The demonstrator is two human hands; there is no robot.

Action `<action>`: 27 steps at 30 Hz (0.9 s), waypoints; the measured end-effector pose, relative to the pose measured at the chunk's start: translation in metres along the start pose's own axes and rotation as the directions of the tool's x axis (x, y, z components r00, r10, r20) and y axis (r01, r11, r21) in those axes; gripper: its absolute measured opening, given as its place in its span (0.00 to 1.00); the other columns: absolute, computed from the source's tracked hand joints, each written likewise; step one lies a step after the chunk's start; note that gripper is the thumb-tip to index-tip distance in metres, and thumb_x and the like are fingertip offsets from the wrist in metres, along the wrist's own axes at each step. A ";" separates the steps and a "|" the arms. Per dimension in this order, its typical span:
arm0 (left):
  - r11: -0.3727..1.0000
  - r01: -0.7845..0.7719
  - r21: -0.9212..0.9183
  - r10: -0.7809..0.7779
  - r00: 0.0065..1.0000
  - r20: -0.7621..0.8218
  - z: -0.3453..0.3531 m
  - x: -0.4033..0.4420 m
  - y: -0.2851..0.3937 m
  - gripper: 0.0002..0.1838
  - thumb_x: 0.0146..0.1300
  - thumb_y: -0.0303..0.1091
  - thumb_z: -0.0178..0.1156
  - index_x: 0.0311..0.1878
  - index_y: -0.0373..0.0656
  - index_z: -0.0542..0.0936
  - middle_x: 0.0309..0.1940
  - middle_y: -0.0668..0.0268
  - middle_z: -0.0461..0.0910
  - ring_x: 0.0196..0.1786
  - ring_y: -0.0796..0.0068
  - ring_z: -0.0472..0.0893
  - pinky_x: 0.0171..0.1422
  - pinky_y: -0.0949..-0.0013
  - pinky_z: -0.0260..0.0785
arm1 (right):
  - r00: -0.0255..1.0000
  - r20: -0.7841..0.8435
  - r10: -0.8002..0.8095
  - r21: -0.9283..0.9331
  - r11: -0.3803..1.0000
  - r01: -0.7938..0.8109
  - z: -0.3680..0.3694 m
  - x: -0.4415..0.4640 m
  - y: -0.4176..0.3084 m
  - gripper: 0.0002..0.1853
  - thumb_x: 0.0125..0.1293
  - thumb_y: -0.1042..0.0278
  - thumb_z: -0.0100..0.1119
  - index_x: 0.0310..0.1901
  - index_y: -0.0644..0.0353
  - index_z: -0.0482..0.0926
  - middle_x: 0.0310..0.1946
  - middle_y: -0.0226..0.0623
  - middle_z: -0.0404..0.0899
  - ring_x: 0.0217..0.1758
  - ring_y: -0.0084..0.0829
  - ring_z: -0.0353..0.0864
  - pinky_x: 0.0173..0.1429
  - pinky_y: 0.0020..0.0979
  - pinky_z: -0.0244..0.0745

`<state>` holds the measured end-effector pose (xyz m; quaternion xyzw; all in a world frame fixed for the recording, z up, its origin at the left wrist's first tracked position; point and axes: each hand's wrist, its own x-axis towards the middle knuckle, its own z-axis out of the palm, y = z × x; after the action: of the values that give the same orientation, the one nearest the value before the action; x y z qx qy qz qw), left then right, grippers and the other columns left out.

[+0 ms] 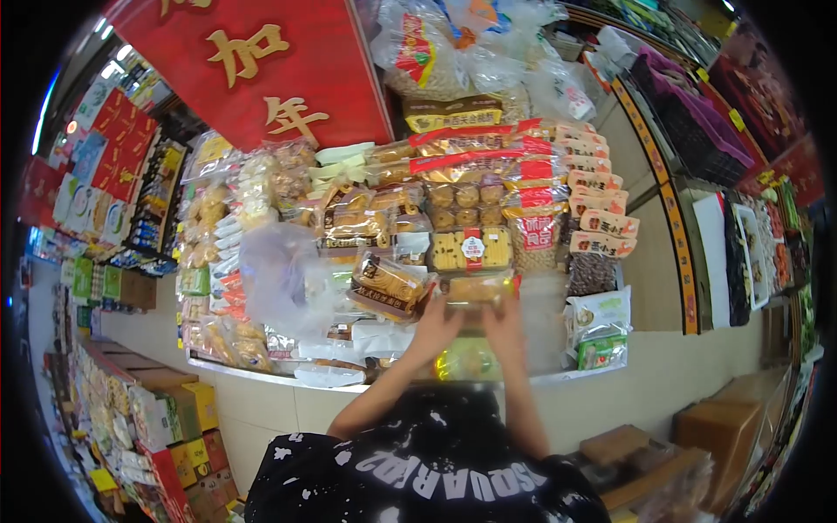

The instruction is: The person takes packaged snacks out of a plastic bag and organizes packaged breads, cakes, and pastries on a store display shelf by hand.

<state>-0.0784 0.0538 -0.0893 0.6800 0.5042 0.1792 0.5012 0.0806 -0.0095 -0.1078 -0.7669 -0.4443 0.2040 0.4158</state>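
Just below the centre of the frame, my left hand (438,326) and right hand (500,321) hold a clear packet (479,289) between them, over the bench (571,376). A brown-labelled bread pack (389,288) lies just left of it, with a pack of yellow biscuits (472,250) just above. A red sign (253,83) fills the upper left.

Print on the long packet (479,289) between left hand (438,324) and right hand (500,321) was smeared past reading; some fingertips were hidden. A plastic bag (283,272) blurred over nearby goods. The top edge cut the red sign (248,87), leaving 1 character partial. Forearms (520,397) covered part of the desk's front rim (580,376).
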 end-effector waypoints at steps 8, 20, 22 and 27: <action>0.922 -0.309 0.233 0.382 0.823 -0.421 -0.091 -0.004 0.080 0.26 0.63 0.40 0.58 0.60 0.33 0.71 0.53 0.46 0.75 0.57 0.48 0.74 0.62 0.56 0.65 | 0.961 0.203 -0.189 0.579 0.815 0.037 0.024 0.057 -0.074 0.27 0.64 0.69 0.57 0.64 0.66 0.66 0.53 0.49 0.74 0.56 0.46 0.74 0.61 0.40 0.68; 0.932 0.016 0.363 0.263 0.661 -0.703 -0.185 0.014 -0.020 0.29 0.66 0.35 0.55 0.66 0.31 0.63 0.60 0.48 0.71 0.62 0.53 0.71 0.67 0.59 0.59 | 0.928 0.320 -0.191 0.569 0.822 -0.027 0.092 0.070 -0.125 0.29 0.65 0.63 0.59 0.66 0.63 0.65 0.60 0.47 0.72 0.60 0.35 0.73 0.63 0.33 0.68; 0.862 -0.050 0.505 0.441 0.565 -0.697 -0.148 -0.021 0.045 0.27 0.64 0.32 0.55 0.64 0.31 0.66 0.59 0.49 0.72 0.62 0.53 0.71 0.68 0.58 0.59 | 0.949 0.313 0.045 0.533 0.818 -0.215 0.024 0.070 -0.094 0.24 0.66 0.68 0.58 0.62 0.60 0.70 0.53 0.36 0.76 0.49 0.24 0.76 0.55 0.28 0.73; 0.991 -0.112 -0.069 0.115 0.992 0.047 -0.021 -0.052 0.055 0.26 0.64 0.34 0.58 0.63 0.35 0.68 0.60 0.51 0.72 0.61 0.57 0.72 0.66 0.61 0.62 | 0.853 0.016 0.522 0.516 0.726 -0.454 -0.045 0.060 0.034 0.31 0.61 0.61 0.63 0.64 0.63 0.67 0.53 0.47 0.76 0.56 0.35 0.75 0.61 0.33 0.69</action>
<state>-0.0884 0.0198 -0.0198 0.6949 0.4455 0.2068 0.5252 0.1601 0.0127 -0.1066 -0.7328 -0.1298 0.3642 0.5599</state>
